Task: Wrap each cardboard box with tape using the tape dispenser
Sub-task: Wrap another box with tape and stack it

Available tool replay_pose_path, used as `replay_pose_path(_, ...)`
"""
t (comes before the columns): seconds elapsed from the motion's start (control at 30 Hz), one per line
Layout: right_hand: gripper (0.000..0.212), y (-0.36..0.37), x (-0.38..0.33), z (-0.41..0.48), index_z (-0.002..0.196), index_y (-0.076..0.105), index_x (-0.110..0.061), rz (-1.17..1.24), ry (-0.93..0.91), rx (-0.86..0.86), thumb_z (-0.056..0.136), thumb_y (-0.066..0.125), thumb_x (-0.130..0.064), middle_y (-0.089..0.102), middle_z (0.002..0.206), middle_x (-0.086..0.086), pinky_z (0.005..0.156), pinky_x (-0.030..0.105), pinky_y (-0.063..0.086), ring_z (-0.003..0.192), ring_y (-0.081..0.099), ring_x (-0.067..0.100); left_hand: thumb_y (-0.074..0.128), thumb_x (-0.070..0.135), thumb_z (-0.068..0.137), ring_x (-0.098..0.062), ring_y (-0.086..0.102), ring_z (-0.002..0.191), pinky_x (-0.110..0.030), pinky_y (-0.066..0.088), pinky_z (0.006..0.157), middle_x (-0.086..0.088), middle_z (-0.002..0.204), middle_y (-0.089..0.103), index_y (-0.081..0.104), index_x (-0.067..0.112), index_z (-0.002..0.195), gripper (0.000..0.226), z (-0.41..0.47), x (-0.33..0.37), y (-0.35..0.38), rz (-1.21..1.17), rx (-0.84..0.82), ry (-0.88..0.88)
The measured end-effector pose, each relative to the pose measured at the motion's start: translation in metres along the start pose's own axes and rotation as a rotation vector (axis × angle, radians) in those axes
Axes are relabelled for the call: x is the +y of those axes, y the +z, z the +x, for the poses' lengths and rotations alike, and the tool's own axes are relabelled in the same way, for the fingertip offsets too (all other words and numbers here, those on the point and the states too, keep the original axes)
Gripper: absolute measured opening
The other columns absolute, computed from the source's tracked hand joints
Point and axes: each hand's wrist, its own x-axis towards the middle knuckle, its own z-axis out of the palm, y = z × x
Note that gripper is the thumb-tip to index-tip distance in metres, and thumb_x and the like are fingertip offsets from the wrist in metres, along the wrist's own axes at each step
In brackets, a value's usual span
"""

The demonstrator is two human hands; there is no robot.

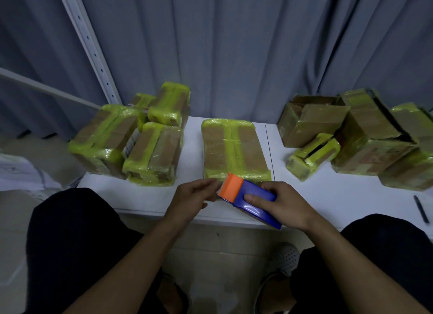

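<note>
Now, far left on the white table [140,196]: pile of cardboard boxes [131,140], banded in yellow-green tape, packed against each other. Next, left hand [191,200] above the table's near edge, fingers curled, tips pinching the orange head of the tape dispenser [248,200]. Just beyond, lying flat at table centre: single taped box [234,147], near end right behind the dispenser; touching or not, can't tell. Then right hand [283,204], clamped round the dispenser's blue body, thumb on top. Right side: second pile of boxes [351,135], some flaps open. Far right: black pen [420,211] on the table.
</note>
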Motion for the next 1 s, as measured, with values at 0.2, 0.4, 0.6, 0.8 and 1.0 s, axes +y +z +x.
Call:
replay_pose_path(0.2, 0.051, -0.001, -0.003, -0.001, 0.076, 0.068, -0.015, 0.007, 0.006, 0.01, 0.077, 0.067, -0.066, 0.063, 0.061, -0.007, 0.054, 0.014, 0.04, 0.052, 0.057, 0.006, 0.07, 0.023, 0.09, -0.004, 0.06, 0.064, -0.024, 0.046, 0.064, 0.008, 0.072, 0.071, 0.076, 0.027, 0.089, 0.007, 0.004, -0.002, 0.002, 0.097, 0.015, 0.065)
replay_pose_path(0.4, 0.047, -0.005, -0.01, -0.005, 0.074, 0.068, -0.021, -0.045, -0.02, 0.044, 0.076, 0.07, -0.067, 0.065, 0.064, -0.009, 0.054, 0.013, 0.042, 0.056, 0.063, 0.008, 0.072, 0.016, 0.089, 0.008, 0.062, 0.065, -0.007, 0.044, 0.059, 0.017, 0.073, 0.072, 0.076, 0.024, 0.087, 0.01, 0.006, 0.009, -0.009, 0.162, 0.081, 0.157)
replay_pose_path(0.6, 0.051, -0.012, -0.013, -0.008, 0.069, 0.069, -0.019, -0.174, 0.019, 0.081, 0.076, 0.071, -0.07, 0.067, 0.063, -0.007, 0.052, 0.015, 0.041, 0.058, 0.064, 0.008, 0.077, 0.02, 0.085, 0.01, 0.062, 0.066, -0.015, 0.046, 0.065, 0.016, 0.077, 0.073, 0.076, 0.027, 0.083, 0.007, 0.017, 0.006, -0.039, 0.193, 0.179, 0.15)
replay_pose_path(0.8, 0.066, -0.015, -0.03, 0.001, 0.078, 0.068, -0.023, -0.317, 0.086, 0.111, 0.065, 0.058, -0.087, 0.067, 0.067, -0.009, 0.056, 0.022, 0.051, 0.061, 0.066, 0.006, 0.075, 0.02, 0.087, 0.005, 0.063, 0.075, -0.021, 0.047, 0.072, 0.017, 0.08, 0.073, 0.076, 0.029, 0.082, 0.01, 0.027, -0.004, -0.033, 0.137, 0.229, 0.129)
replay_pose_path(1.0, 0.07, -0.005, -0.038, 0.009, 0.074, 0.065, -0.02, -0.45, 0.12, 0.106, 0.067, 0.061, -0.09, 0.064, 0.064, -0.005, 0.06, 0.031, 0.054, 0.061, 0.064, 0.011, 0.074, 0.013, 0.086, 0.0, 0.06, 0.081, -0.02, 0.045, 0.074, 0.007, 0.089, 0.07, 0.076, 0.015, 0.094, 0.008, 0.038, 0.004, -0.054, -0.001, 0.381, 0.099)
